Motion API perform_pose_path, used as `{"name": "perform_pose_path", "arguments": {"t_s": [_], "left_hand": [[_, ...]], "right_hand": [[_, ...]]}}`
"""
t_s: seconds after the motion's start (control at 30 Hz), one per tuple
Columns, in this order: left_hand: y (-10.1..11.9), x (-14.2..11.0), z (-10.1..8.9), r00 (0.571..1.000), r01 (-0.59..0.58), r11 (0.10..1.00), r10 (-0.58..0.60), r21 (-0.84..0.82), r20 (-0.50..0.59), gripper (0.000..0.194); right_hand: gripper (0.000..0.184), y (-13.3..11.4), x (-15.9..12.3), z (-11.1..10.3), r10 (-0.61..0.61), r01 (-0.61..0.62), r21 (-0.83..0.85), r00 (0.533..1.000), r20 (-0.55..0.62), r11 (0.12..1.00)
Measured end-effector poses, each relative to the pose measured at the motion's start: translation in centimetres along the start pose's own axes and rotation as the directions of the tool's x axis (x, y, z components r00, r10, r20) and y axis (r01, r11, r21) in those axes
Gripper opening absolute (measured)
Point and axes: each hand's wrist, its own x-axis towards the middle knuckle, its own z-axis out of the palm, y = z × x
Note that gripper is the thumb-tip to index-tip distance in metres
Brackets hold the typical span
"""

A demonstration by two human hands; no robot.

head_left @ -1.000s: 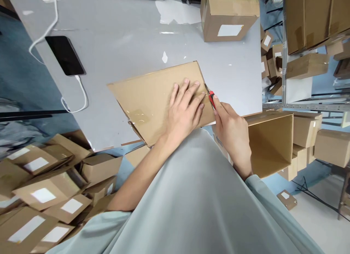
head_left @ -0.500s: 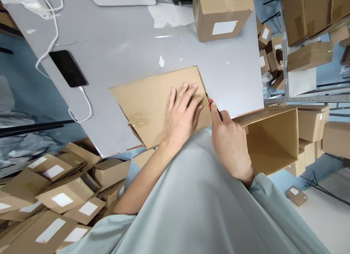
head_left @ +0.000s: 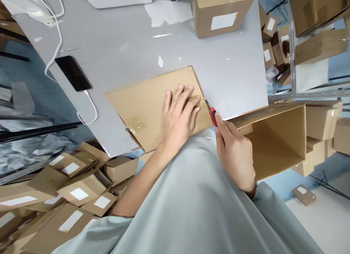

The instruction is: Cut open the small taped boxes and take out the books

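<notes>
A flat brown cardboard box (head_left: pixel 144 100) lies on the grey table (head_left: pixel 131 49), with clear tape on its top. My left hand (head_left: pixel 179 113) lies flat on the box near its right edge, fingers spread. My right hand (head_left: pixel 233 150) is closed round a red utility knife (head_left: pixel 212 113). The knife's blade touches the box's right edge, close to my left fingertips.
A black phone (head_left: pixel 73 73) on a white cable lies at the table's left. A labelled carton (head_left: pixel 221 13) stands at the far edge. An open carton (head_left: pixel 276 141) sits right of the table. Several small labelled boxes (head_left: pixel 68 188) are heaped at lower left; shelves with boxes stand at right.
My right hand has drawn the knife back along the box's right edge toward me. My left hand stays pressed on the box. The view has shifted slightly.
</notes>
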Motion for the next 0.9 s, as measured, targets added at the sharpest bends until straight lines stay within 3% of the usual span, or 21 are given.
{"name": "perform_pose_path", "arguments": {"t_s": [0.53,0.77,0.9], "left_hand": [[0.1,-0.1,-0.1,1.0,0.019,0.998,-0.019,-0.056,0.003,0.049],[0.5,-0.3,0.2,0.999,0.034,0.997,-0.037,-0.066,-0.031,0.047],[0.4,-0.3,0.3,0.999,0.027,0.998,-0.03,-0.062,-0.044,0.044]], "right_hand": [[0.071,-1.4,-0.3,0.2,0.048,-0.051,-0.076,0.998,-0.034,0.996],[0.07,-4.0,1.8,-0.2,0.093,-0.08,-0.126,0.991,0.098,0.989],[0.07,-4.0,1.4,-0.5,0.106,-0.086,-0.16,0.987,0.124,0.983]]}}
